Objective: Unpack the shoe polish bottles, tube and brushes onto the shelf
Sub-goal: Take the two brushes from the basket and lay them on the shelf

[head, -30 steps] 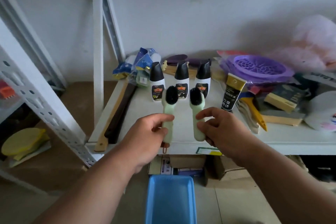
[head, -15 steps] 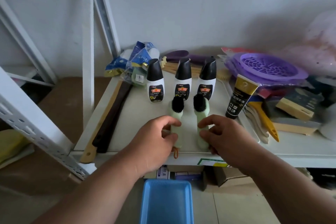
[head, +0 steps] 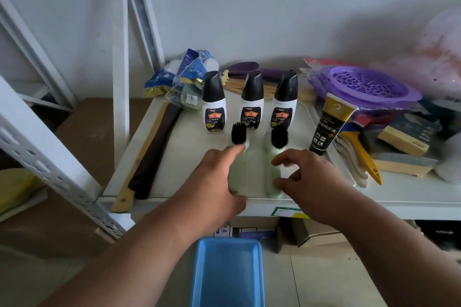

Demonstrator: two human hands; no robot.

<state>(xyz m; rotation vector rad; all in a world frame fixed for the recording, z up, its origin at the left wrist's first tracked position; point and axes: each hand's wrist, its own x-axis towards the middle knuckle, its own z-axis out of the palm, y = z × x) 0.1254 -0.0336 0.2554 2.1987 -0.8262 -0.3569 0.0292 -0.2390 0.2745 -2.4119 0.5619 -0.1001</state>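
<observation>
White shelf (head: 189, 164) against the wall carries your three polish bottles (head: 252, 104) in a row, the tube (head: 329, 124) upright just right of them, and two green brushes (head: 274, 157) lying in front, bristles toward the bottles. Your left hand (head: 212, 182) rests over the left brush, fingers relaxed; your right hand (head: 311, 182) hovers with loosely curled, spread fingers beside the right brush.

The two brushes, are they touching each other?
Apart. The head view shows bare shelf between the left brush and the right brush along their length.
</observation>
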